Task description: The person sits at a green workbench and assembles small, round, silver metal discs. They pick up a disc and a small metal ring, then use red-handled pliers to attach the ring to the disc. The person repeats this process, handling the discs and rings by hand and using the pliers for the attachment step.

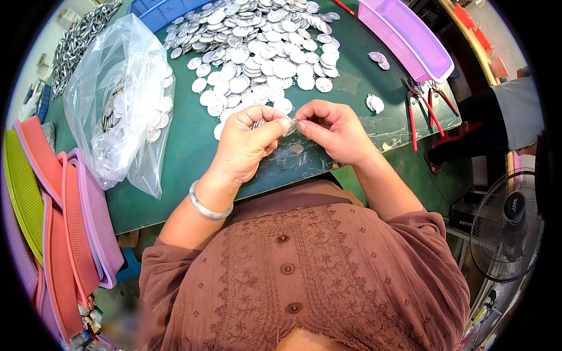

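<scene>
My left hand and my right hand meet over the table's near edge, thumbs and forefingers pinched on one round silver metal medallion. More medallions show behind the left thumb, inside the curled fingers; how many is hidden. Just beyond my hands spreads a large heap of silver medallions, many with a small loop at the rim. To the left, a clear plastic bag stands open with medallions inside. Two small groups of medallions, one nearer and one farther, lie right of the heap.
A purple basket and red-handled pliers occupy the table's right side. A blue tray and a pile of metal parts are at the far left. Stacked coloured baskets stand left, a fan right. Another person is beyond the right edge.
</scene>
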{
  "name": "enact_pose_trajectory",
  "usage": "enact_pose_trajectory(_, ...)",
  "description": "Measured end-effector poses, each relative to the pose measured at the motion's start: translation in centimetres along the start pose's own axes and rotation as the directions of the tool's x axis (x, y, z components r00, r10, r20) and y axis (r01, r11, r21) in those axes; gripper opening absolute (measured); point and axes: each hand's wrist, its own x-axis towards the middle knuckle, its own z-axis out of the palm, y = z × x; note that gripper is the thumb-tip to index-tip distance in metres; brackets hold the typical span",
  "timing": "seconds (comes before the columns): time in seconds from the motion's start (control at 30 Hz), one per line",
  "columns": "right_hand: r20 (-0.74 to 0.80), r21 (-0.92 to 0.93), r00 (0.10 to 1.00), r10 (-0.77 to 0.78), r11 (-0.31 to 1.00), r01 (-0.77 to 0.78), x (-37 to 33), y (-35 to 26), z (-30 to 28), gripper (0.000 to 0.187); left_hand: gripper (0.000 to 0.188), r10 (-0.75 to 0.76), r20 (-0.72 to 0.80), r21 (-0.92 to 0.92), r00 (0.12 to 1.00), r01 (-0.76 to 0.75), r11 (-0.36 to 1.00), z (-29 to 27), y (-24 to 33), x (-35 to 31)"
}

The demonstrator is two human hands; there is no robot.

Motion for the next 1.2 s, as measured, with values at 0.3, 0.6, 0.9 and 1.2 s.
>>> enact_pose_trajectory(0.3,-0.043,-0.326,0.954,-0.297,0.907,0.268,0.1,0.0,0.0,0.010,0.005,0.066,0.007,0.030,0.998,-0.066,0.997,0.1,-0.1,-0.1)
enact_pose_trajectory(0.6,-0.077,-0.654,0.707,-0.703,0.571,0.496,0.4,-0.4,0.8,0.013,0.012,0.272,-0.086,0.137,0.958,-0.259,0.956,0.1,-0.6,0.2)
enact_pose_trajectory(0.9,0.263,-0.871,0.454,-0.851,-0.007,0.491,1.0,-0.7,1.2,0.016,0.019,0.097,-0.036,-0.011,0.995,-0.098,0.995,0.0,-0.7,0.0)
enact_pose_trajectory(1.2,0.296,-0.868,0.449,-0.843,-0.041,0.494,0.9,-1.0,1.3,0.016,0.012,0.061,-0.004,-0.119,0.998,-0.061,0.991,-0.3,-0.7,0.4)
